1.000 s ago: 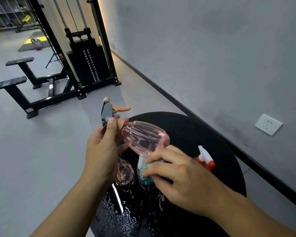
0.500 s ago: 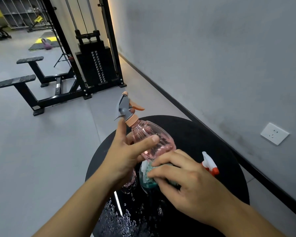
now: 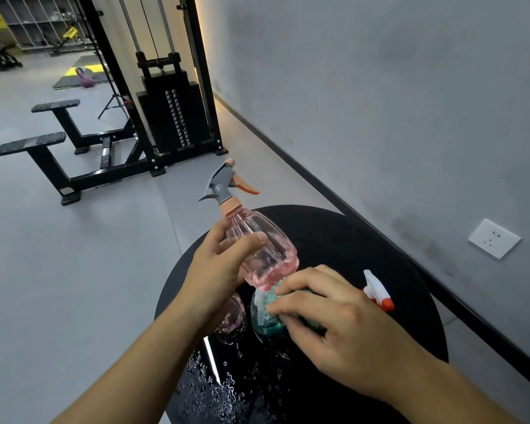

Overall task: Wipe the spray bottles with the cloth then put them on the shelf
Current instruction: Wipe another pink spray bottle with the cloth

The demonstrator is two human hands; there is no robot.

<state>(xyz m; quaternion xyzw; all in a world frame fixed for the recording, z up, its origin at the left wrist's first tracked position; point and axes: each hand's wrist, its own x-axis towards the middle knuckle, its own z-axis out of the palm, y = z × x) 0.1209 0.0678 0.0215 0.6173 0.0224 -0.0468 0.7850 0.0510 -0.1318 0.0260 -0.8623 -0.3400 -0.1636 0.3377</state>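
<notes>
My left hand (image 3: 218, 276) grips a clear pink spray bottle (image 3: 263, 252) by its upper body, above the round black table (image 3: 364, 246). The bottle stands nearly upright, its grey and orange trigger head (image 3: 227, 185) pointing up and away. My right hand (image 3: 334, 319) holds a teal cloth (image 3: 276, 298) bunched against the bottle's bottom. Under the hands stand a teal bottle (image 3: 266, 327) and another pink bottle (image 3: 231, 316), both partly hidden. A white and red spray head (image 3: 377, 292) pokes out to the right of my right hand.
Water drops (image 3: 214, 390) lie on the table's near side. A grey wall with a white socket (image 3: 493, 238) runs along the right. A black cable weight machine (image 3: 166, 111) and its bench pads (image 3: 31, 143) stand on the grey floor beyond the table.
The pink bottle has swung from lying tilted to nearly upright. My left hand slid from its trigger neck down onto its body. My right hand kept the cloth at the bottle's base.
</notes>
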